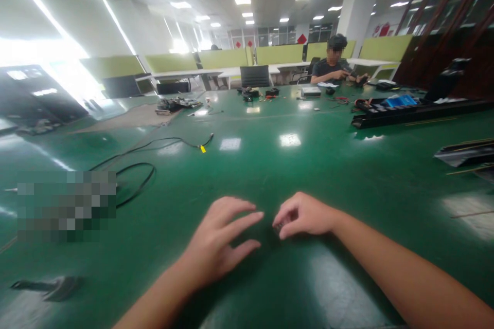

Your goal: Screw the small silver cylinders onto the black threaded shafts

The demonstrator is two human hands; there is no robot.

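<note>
Over the near middle of the glossy green table [247,169], my left hand [227,234] is open, its fingers spread and pointing right, with nothing between them. Just to its right is my right hand [303,216], fingers curled toward the thumb around something small and dark that is too blurred to name. The two hands face each other with a small gap between them and do not touch.
A black cable [148,177] with a yellow tag [203,149] lies left, beside a pixelated area. A dark tool [50,286] is at the near left. Black metal frames [409,113] lie right. Electronic parts [175,105] stand farther back. A person [334,64] sits across the table.
</note>
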